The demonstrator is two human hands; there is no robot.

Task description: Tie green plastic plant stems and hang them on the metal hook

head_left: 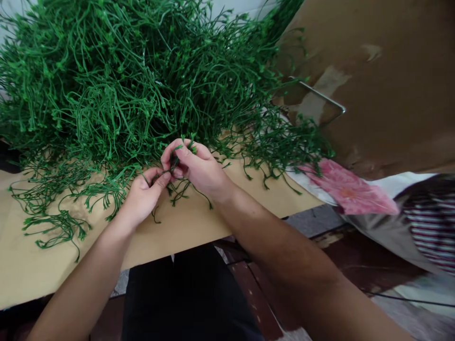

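Observation:
A big heap of green plastic stems (117, 85) with small forked tips fills the back of the tan table (192, 222). In front of it my two hands meet over a small bunch of green stems (179, 189). My left hand (147, 189) pinches the bunch between thumb and fingers. My right hand (195, 166) has its fingers curled round the same bunch, with some tips poking up past the thumb. Loose stem ends hang below the fingers. Smaller clusters (59, 227) lie on the table to the left of my left hand.
At the right stands a large brown cardboard sheet (373, 94) with tape and a bent metal wire (322, 94). Below it are a pink patterned cloth (351, 189) and a striped cloth (432, 222). The table's front edge is just before my dark-clothed lap (188, 298).

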